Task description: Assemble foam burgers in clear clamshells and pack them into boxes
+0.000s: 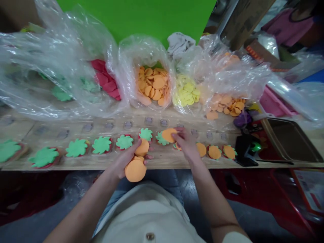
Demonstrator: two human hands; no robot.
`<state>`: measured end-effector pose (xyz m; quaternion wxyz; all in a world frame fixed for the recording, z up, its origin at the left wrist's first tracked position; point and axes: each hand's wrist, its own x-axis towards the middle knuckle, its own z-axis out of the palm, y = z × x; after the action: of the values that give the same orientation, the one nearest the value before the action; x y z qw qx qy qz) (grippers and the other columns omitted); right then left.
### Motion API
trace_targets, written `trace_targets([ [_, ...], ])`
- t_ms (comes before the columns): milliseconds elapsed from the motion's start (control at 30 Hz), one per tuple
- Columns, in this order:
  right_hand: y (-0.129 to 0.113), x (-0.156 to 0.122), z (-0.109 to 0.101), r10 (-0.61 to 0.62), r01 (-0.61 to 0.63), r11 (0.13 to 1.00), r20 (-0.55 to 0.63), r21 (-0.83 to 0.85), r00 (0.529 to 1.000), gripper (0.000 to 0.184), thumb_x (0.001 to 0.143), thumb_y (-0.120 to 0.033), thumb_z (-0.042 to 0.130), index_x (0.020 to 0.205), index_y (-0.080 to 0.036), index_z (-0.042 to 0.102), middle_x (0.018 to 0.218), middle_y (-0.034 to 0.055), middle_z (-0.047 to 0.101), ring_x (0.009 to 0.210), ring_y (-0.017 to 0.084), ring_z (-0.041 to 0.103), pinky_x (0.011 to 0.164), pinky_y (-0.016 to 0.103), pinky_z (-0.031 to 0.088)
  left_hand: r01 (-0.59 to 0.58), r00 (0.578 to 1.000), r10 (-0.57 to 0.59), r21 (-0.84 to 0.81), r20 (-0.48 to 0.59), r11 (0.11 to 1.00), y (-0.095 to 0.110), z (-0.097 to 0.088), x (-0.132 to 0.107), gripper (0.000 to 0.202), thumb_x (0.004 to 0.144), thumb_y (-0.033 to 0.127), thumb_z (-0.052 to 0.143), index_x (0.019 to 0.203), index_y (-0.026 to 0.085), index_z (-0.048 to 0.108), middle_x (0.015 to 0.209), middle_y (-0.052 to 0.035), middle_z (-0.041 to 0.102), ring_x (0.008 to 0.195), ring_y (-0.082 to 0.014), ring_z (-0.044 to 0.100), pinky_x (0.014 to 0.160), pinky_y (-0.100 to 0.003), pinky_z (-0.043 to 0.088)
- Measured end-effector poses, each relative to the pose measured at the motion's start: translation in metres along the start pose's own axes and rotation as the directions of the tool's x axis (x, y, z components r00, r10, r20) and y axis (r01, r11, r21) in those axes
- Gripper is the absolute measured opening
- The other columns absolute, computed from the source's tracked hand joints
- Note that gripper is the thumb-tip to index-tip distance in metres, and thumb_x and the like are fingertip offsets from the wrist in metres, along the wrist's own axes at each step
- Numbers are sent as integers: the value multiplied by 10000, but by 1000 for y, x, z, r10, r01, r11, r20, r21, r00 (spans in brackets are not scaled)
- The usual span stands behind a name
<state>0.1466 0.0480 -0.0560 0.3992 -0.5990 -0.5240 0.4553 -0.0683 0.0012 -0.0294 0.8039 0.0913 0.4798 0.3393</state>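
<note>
My left hand (128, 156) is closed around several round orange foam pieces (135, 169), held near the table's front edge. Between the fingers of my right hand (184, 141) is a single orange foam disc (169, 135), over a green leaf-shaped foam piece (160, 138). A row of stacks runs along the table. Those to the left are topped with green leaf shapes (102, 144), with red showing beneath. To the right, orange discs (214, 152) lie on top of the green. My right hand partly hides one stack.
Clear plastic bags along the back hold orange discs (154, 84), yellow pieces (187, 90), red pieces (107, 79) and green pieces (60, 92). A black device (244, 150) and a dark tray (291, 140) sit at right. Another person (288, 27) is at the far right.
</note>
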Motion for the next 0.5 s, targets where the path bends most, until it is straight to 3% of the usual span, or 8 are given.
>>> trace_targets([
  [100, 7, 8, 16, -90, 129, 955, 157, -267, 984, 215, 749, -282, 585, 944, -191, 593, 785, 20, 638, 702, 159, 587, 653, 290, 460, -30, 1000, 30, 13, -5, 999, -1, -8, -1, 347, 801, 443, 539, 1012, 168, 545, 962, -87, 644, 592, -121, 619, 469, -217, 509],
  [233, 10, 6, 27, -235, 300, 770, 187, -563, 954, 218, 796, -245, 544, 997, -185, 601, 889, 67, 627, 810, 200, 567, 753, 345, 447, -27, 999, 24, 69, 44, 997, -5, -5, -1, 407, 807, 431, 533, 1140, 205, 473, 977, -93, 640, 571, -127, 618, 473, -239, 504],
  [333, 9, -1, 18, -335, 348, 672, 150, -654, 930, 284, 827, -284, 519, 1083, -173, 572, 947, 97, 601, 858, 220, 543, 782, 363, 440, -73, 991, 58, 119, 123, 990, -9, 4, 1, 517, 822, 404, 522, 1288, 271, 341, 963, -85, 634, 601, -143, 627, 492, -258, 505],
  [500, 17, -35, -22, -502, 241, 571, -102, -785, 859, 300, 893, -259, 393, 1131, -171, 553, 1001, 121, 576, 980, 238, 496, 881, 414, 391, -71, 985, 31, 235, 170, 969, -15, 16, 8, 653, 823, 415, 515, 1385, 297, 205, 941, -77, 611, 598, -145, 621, 495, -265, 502],
])
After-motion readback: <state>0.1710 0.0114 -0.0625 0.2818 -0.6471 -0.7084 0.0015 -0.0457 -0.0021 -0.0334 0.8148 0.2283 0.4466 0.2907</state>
